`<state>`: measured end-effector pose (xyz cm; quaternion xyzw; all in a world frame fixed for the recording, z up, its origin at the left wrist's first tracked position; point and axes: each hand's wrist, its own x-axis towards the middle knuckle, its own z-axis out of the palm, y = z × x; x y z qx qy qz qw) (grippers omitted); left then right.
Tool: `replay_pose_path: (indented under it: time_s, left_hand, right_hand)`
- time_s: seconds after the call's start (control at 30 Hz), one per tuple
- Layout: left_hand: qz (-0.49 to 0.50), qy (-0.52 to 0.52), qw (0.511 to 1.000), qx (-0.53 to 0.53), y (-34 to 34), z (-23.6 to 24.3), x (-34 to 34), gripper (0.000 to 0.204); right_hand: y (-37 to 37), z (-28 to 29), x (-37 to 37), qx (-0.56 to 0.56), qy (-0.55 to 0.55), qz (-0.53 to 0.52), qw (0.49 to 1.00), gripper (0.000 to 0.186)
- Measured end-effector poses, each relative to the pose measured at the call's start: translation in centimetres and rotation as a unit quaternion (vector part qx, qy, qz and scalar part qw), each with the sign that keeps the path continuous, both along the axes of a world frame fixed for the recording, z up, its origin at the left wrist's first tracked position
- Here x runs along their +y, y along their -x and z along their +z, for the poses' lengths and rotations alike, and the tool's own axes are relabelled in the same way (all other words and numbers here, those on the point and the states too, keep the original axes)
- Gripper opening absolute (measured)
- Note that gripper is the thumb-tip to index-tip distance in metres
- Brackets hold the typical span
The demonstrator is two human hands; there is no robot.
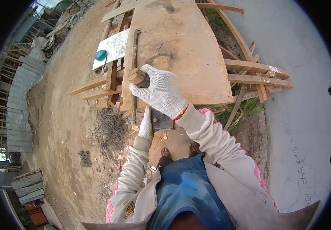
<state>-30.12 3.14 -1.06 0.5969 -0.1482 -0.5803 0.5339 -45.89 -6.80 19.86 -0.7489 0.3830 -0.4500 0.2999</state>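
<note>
My right hand (158,90), in a white knit glove with an orange cuff edge, reaches over the near left corner of a plywood board (196,46). Its thumb and fingers curve round a wooden block (136,76) with a dark round part beside it; the palm hides the rest. Lower down, my left hand (146,125), gloved too, points its straight fingers up toward the board's near edge. It is beside a dark metal plate (161,120) with a round spot on it. A long rusty bar (136,48) with a hooked end runs along the board's left edge.
Thin bent rods (159,48) lie on the board. A teal tape measure (100,55) rests on a white panel (113,46). Timber beams (255,69) jut out right, beside a grey wall (299,115). On the ground are tangled bent rods (110,128) and a wire bundle (84,158).
</note>
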Motion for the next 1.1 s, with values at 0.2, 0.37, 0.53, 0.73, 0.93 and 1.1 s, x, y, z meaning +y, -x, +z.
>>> replay_pose_path:
  time_s: [0.2, 0.37, 0.53, 0.73, 0.93, 1.1]
  left_hand:
    - [0.074, 0.034, 0.959, 0.27, 0.5, -3.5, 4.0, 0.07]
    - [-0.019, -0.043, 0.95, 0.308, 5.2, -9.5, 5.9, 0.061]
    - [-0.093, 0.039, 0.937, 0.334, 9.4, -10.1, 4.6, 0.056]
    - [-0.093, 0.048, 0.937, 0.333, 11.7, -7.1, 4.5, 0.051]
    - [-0.15, 0.075, 0.95, 0.263, 13.9, -5.1, 4.0, 0.043]
    - [-0.255, 0.08, 0.961, 0.069, 13.5, 0.7, 3.4, 0.029]
  right_hand:
    - [3.6, 0.0, 0.6, -0.153, 0.013, 0.013, 0.988, 0.031]
    - [6.6, -0.7, 1.7, -0.175, -0.038, -0.047, 0.983, 0.028]
    - [10.0, -3.0, 2.2, -0.243, -0.112, -0.1, 0.958, 0.015]
    - [13.8, -3.6, 4.9, -0.357, -0.143, -0.086, 0.919, 0.014]
    - [16.6, -3.0, 7.1, -0.361, -0.145, -0.1, 0.916, 0.012]
    - [19.3, -2.5, 8.1, -0.381, -0.146, -0.093, 0.908, 0.013]
